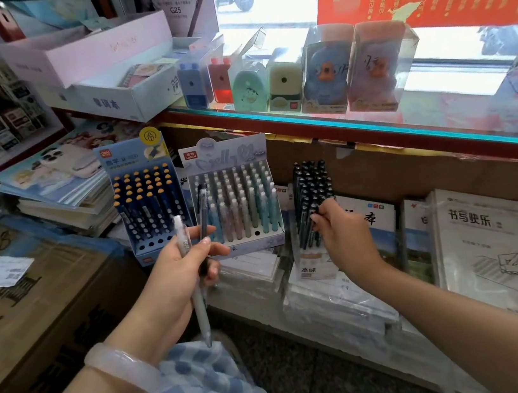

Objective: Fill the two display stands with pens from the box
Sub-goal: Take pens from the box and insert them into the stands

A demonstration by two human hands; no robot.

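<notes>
Glossy plastic pens [312,195], printed cardboard stands [234,196]

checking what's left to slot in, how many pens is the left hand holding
2: a white pen running down across the left hand, and a dark pen pinched upright beside it. More could be hidden behind the fingers.

A stationery shop: pen display stands [234,196], boxed sharpeners [281,83] on glass shelf [409,138], stacked notebooks [504,248].

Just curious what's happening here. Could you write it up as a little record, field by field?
place: stationery shop shelves
left hand: holds a white pen and a dark pen
right hand: grips pens in the box of dark pens
blue stand: some front holes empty
pastel stand: nearly full, one front hole empty
wrist: pale bangle
</notes>
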